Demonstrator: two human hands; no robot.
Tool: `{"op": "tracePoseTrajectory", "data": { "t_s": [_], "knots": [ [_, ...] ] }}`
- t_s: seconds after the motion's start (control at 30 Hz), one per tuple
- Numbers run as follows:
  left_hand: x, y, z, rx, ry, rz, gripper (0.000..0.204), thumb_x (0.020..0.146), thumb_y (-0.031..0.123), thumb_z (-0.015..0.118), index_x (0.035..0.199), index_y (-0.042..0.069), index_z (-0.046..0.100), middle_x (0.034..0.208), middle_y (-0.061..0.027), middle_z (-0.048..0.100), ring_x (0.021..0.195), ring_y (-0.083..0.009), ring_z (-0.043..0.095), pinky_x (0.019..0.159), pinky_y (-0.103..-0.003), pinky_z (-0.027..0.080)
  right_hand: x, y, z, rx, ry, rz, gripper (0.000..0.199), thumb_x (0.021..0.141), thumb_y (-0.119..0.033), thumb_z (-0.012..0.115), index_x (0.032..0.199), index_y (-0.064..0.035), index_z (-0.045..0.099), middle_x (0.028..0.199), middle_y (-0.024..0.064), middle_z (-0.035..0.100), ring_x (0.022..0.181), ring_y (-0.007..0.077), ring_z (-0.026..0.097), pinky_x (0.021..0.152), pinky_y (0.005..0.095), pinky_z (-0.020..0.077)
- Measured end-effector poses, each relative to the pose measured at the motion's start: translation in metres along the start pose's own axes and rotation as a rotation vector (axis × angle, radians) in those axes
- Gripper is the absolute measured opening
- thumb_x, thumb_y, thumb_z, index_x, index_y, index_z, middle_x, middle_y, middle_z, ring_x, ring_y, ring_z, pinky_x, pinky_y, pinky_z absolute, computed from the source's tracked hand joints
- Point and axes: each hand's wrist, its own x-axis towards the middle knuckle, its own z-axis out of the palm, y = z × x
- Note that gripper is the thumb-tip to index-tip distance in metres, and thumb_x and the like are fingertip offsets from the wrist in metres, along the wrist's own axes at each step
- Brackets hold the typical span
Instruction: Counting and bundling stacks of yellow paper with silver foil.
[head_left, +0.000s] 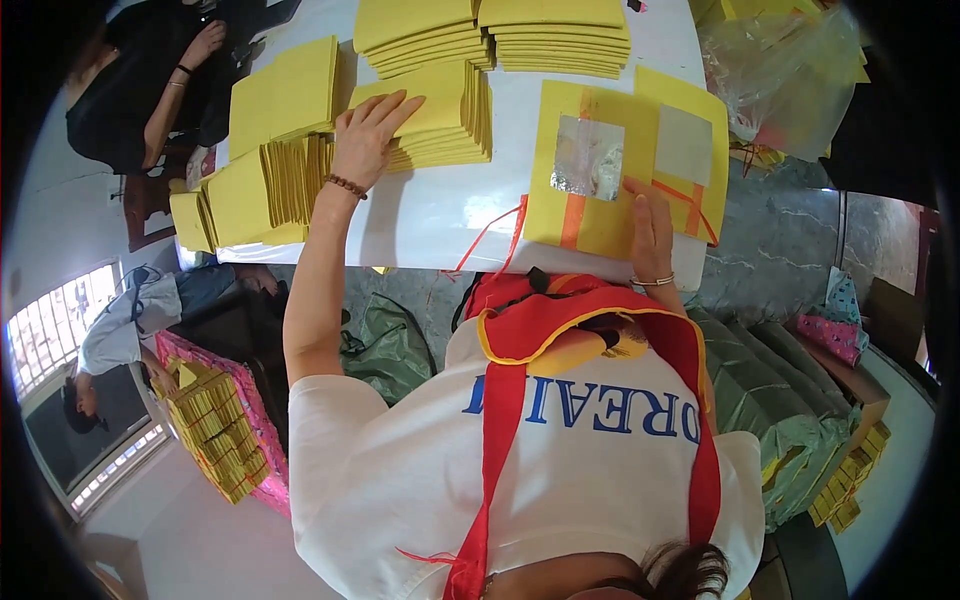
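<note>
Yellow paper covers most of the white table (440,215) that fills the upper middle of the frame. My left hand (368,135) lies open, fingers spread and flat, on top of a stack of yellow sheets (440,115) just left of centre; it grips nothing. My right hand (650,225) sits right of centre with its fingers stretched out, pressing on the lower edge of a yellow sheet with a silver foil square (590,165). A second sheet with a paler foil square (690,150) overlaps it on the right. An orange-red ribbon (572,220) runs down the front sheet and thin red strings trail off the table edge.

More yellow stacks (555,35) sit along the top of the frame, and others stand on edge at the table's left end (265,185). A clear plastic bag (780,75) bulges in the upper right. Below the table the floor is grey stone (780,240). Green bundles (760,380) pile up at the right. In the lower left a pink-edged box of yellow packets (220,430) rests near a barred window (50,330), with a person beside it (120,330). Another person's arm (175,85) shows in the upper left.
</note>
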Motion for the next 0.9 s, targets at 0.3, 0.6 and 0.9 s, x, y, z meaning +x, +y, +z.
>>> {"op": "tracePoseTrajectory", "data": {
  "t_s": [0.3, 0.6, 0.9],
  "knots": [
    [-0.015, 0.004, 0.027, -0.079, -0.154, -0.064, 0.074, 0.071, 0.009, 0.061, 0.135, 0.029, 0.030, 0.143, -0.0044, 0.025, 0.129, -0.0287, 0.025, 0.102, -0.048, 0.019, -0.004, 0.002, 0.000, -0.210, -0.025, -0.066, 0.028, 0.091, -0.017, 0.042, 0.108, -0.0013, 0.057, 0.109, 0.0117, 0.056, 0.106, 0.0239, 0.047, 0.094, 0.0327, 0.0326],
    [-0.009, -0.001, 0.008, -0.113, -0.223, -0.022, 0.088, 0.061, 0.012, 0.068, 0.137, 0.027, 0.027, 0.144, -0.0090, 0.022, 0.131, -0.0298, 0.021, 0.104, -0.048, 0.016, -0.002, 0.006, -0.002, 0.087, 0.065, 0.148, 0.027, 0.085, -0.009, 0.052, 0.110, -0.0047, 0.057, 0.120, 0.0117, 0.045, 0.108, 0.0217, 0.045, 0.089, 0.0291, 0.0391],
    [0.003, 0.033, -0.036, -0.182, -0.045, 0.099, 0.078, 0.063, 0.010, 0.065, 0.134, 0.021, 0.034, 0.140, -0.0125, 0.029, 0.125, -0.0314, 0.030, 0.102, -0.045, 0.023, -0.003, 0.023, -0.016, 0.097, 0.036, 0.159, 0.029, 0.085, -0.008, 0.052, 0.115, -0.0039, 0.055, 0.120, 0.0100, 0.045, 0.103, 0.0166, 0.048, 0.085, 0.0261, 0.0418]
  ]
}}
